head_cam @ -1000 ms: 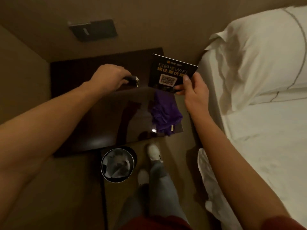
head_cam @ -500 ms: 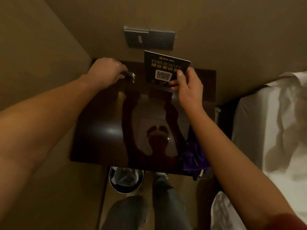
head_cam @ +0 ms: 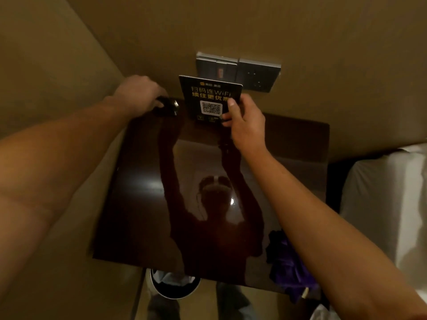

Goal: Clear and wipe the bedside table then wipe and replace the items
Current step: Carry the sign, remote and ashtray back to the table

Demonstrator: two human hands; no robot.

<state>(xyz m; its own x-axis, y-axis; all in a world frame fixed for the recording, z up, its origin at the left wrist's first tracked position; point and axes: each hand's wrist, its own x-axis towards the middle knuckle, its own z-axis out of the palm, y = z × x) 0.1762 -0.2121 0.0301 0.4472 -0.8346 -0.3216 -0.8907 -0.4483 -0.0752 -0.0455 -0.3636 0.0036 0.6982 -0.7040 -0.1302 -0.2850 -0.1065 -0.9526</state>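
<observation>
Replacing step, judging by the bare glossy surface (head_cam: 143, 204) and both items held at its far edge, upper centre of the frame. Best done by lowering the WiFi card (head_cam: 209, 98) straight down until its bottom edge meets the surface just in front of the wall, keeping the printed face toward the room, then letting go only once it stands or leans steadily. Same care for the small dark object (head_cam: 167, 107): set down flat to the left of the card, clear of the edge, no sliding across the polish.

Right hand (head_cam: 245, 125): grip pinching the card's lower right corner, thumb on the front, fingers behind. Left hand (head_cam: 138, 93): grip curled round the small dark object, which has a shiny rim; what it is cannot be told in this dim light.

Card: black, rigid, upright, gold lettering above a white QR square, held just below the wall switch panel (head_cam: 238, 72). Purple cloth (head_cam: 286, 269) bunched at the surface's near right corner, lower right of the frame, partly behind the right forearm.
</observation>
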